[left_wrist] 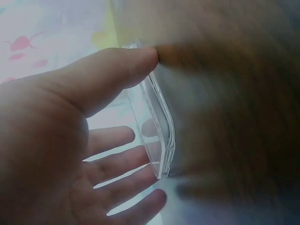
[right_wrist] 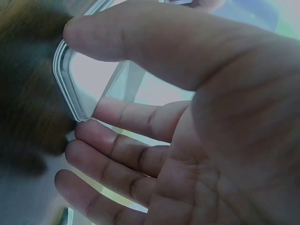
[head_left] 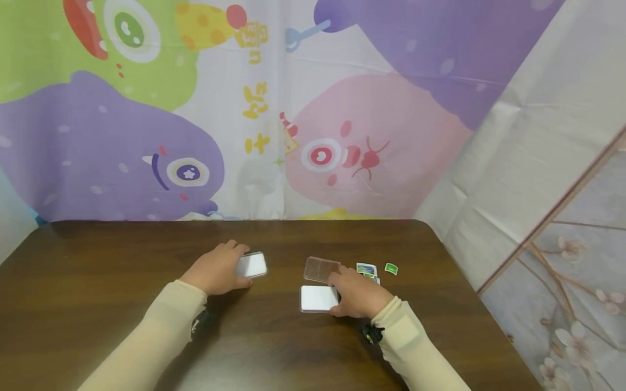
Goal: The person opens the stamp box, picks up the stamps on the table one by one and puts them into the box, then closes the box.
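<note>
My left hand (head_left: 217,269) grips a clear plastic case (head_left: 252,265) with a white face, thumb at the near edge and fingers at the far edge. In the left wrist view, the same clear case (left_wrist: 157,124) shows its thin layered rim between thumb and fingers. My right hand (head_left: 361,293) holds a second clear case with a white insert (head_left: 318,299) by its right end. Its thumb lies across the rim in the right wrist view, the fingertips near the opposite edge. Just beyond that case lies a transparent cover (head_left: 320,269), partly behind the right fingers.
Small picture pieces (head_left: 366,269) lie beyond the right hand, partly overlapping, and a green one (head_left: 391,269) sits apart to their right. The dark wooden table (head_left: 264,347) meets a cartoon-printed cloth (head_left: 254,190) at the back. A pale panel (head_left: 508,179) stands on the right.
</note>
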`<action>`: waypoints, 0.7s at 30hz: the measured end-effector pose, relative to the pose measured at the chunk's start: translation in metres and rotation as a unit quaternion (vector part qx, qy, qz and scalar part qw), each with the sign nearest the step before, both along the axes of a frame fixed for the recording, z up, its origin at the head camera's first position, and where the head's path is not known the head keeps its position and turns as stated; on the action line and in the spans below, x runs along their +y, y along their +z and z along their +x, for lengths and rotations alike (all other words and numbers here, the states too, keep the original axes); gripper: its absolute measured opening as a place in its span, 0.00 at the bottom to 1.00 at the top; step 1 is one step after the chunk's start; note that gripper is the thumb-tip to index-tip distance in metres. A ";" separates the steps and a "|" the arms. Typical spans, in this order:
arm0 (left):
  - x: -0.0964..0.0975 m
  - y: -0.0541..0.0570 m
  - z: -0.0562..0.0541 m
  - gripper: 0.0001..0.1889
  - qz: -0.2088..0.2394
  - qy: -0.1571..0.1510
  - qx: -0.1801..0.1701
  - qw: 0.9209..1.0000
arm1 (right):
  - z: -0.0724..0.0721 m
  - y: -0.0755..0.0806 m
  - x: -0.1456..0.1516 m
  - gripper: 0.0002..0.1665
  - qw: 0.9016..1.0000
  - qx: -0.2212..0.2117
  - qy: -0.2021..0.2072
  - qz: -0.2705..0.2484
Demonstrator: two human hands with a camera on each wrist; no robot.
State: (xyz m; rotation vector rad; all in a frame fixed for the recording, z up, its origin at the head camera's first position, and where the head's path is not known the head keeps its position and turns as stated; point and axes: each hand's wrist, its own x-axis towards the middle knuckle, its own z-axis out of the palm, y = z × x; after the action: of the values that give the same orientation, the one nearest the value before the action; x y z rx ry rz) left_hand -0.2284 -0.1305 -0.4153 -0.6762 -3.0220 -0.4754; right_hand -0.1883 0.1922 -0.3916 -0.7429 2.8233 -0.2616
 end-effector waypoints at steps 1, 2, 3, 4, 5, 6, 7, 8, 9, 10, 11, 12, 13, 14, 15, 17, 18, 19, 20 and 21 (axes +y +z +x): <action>0.000 0.000 -0.001 0.39 -0.002 0.001 -0.008 1.000 | 0.000 0.001 0.000 0.25 1.000 -0.001 0.000 0.001; -0.001 0.000 -0.001 0.40 -0.004 0.001 -0.014 1.000 | 0.000 0.001 -0.001 0.25 1.000 -0.003 0.000 0.003; -0.001 0.000 -0.001 0.40 -0.005 0.001 -0.018 1.000 | 0.000 0.001 -0.001 0.25 1.000 -0.003 -0.001 0.004; -0.001 0.000 -0.002 0.41 -0.006 0.002 -0.021 1.000 | 0.000 0.001 -0.001 0.25 1.000 -0.002 -0.001 0.005; -0.001 0.000 -0.002 0.41 -0.006 0.002 -0.023 1.000 | 0.000 0.001 -0.001 0.25 1.000 -0.002 -0.002 0.006; -0.001 0.000 -0.001 0.41 -0.006 0.003 -0.025 1.000 | 0.000 0.001 -0.001 0.26 1.000 -0.003 -0.003 0.005; -0.001 0.001 -0.001 0.41 -0.005 0.004 -0.026 1.000 | 0.000 0.001 -0.001 0.26 1.000 -0.004 -0.004 0.004; -0.001 0.001 -0.001 0.41 -0.004 0.004 -0.025 1.000 | 0.000 0.001 -0.001 0.27 1.000 -0.007 -0.006 0.003; -0.001 0.001 -0.001 0.40 -0.001 0.003 -0.024 1.000 | 0.000 0.002 -0.001 0.29 1.000 -0.011 -0.008 0.001; -0.001 0.002 -0.001 0.40 0.001 0.001 -0.022 1.000 | 0.000 0.002 -0.001 0.30 1.000 -0.016 -0.010 -0.002; 0.000 0.002 0.000 0.39 0.004 -0.001 -0.021 1.000 | 0.000 0.003 0.000 0.31 1.000 -0.023 -0.010 -0.006; 0.000 0.003 0.000 0.38 0.007 -0.004 -0.019 1.000 | 0.000 0.004 0.000 0.31 0.999 -0.029 -0.011 -0.012; 0.001 0.003 0.001 0.37 0.010 -0.005 -0.018 1.000 | -0.001 0.004 0.001 0.31 0.999 -0.035 -0.011 -0.017; 0.001 0.003 0.001 0.37 0.012 -0.006 -0.019 1.000 | -0.001 0.005 0.002 0.31 0.999 -0.039 -0.011 -0.023; 0.001 0.004 0.001 0.36 0.013 -0.006 -0.020 1.000 | -0.002 0.006 0.003 0.30 0.999 -0.040 -0.010 -0.028; 0.002 0.004 0.002 0.35 0.011 -0.005 -0.021 1.000 | -0.003 0.007 0.005 0.25 0.999 -0.028 -0.004 -0.037; 0.002 0.004 0.002 0.34 0.010 -0.004 -0.022 1.000 | -0.004 0.007 0.006 0.22 0.999 -0.016 -0.001 -0.039; 0.002 0.004 0.002 0.33 0.009 -0.001 -0.024 1.000 | -0.004 0.007 0.007 0.20 0.999 -0.002 0.003 -0.040; 0.002 0.004 0.003 0.32 0.009 -0.001 -0.025 1.000 | -0.005 0.006 0.007 0.18 0.999 0.014 0.007 -0.041; 0.002 0.004 0.003 0.31 0.009 -0.001 -0.025 1.000 | -0.005 0.006 0.007 0.16 0.999 0.029 0.010 -0.040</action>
State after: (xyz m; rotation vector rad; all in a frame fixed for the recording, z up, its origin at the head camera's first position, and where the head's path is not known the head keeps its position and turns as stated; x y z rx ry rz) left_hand -0.2256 -0.1284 -0.4108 -0.6770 -3.0596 -0.5265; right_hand -0.1936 0.1994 -0.3857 -0.8081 2.8728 -0.3586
